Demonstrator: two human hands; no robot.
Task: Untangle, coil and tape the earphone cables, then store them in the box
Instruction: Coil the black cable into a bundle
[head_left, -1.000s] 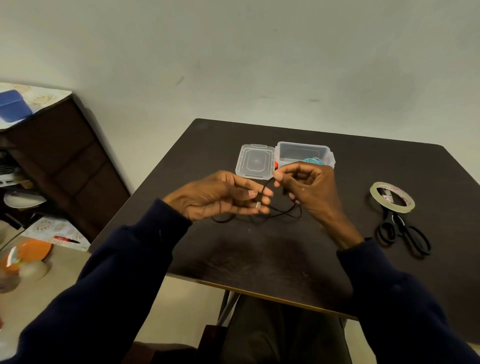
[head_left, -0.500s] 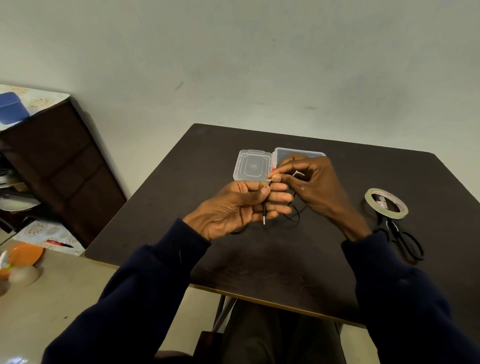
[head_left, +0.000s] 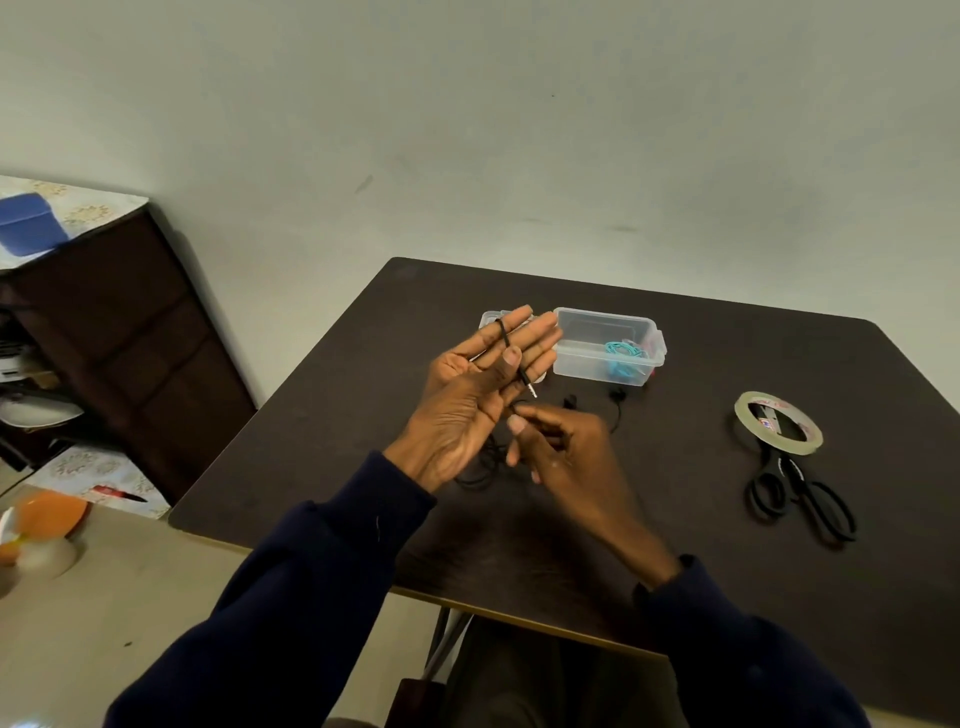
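Since half a second ago the left grip (head_left: 483, 395) has left its low, curled hold and opened out flat, palm to the camera, fingers straight and pointing up in front of the lid (head_left: 487, 318). The right grip (head_left: 566, 452) has dropped from beside it to just below, nearer the body. This reads as the start of coiling: the untangling looks done, and the flat hand serves as the form to wind on

The black earphone cable (head_left: 506, 340) passes over the left index finger near its tip and runs down across the fingers, where the thumb pins it. Its jack plug (head_left: 531, 388) sticks out just below the thumb, so the left grip is grasping the cable by thumb pressure. The right grip is curled, fingertips seemingly pinching the same cable just under the left palm, though blur softens this. The slack lies on the dark surface (head_left: 675, 519) beneath both hands. The earbuds (head_left: 570, 400) rest there just in front of the clear box (head_left: 582, 364), apart from either grip. A coiled teal cable (head_left: 621, 351) already sits in the box. The tape roll (head_left: 778, 423) and scissors (head_left: 800, 493) lie well to the right, untouched
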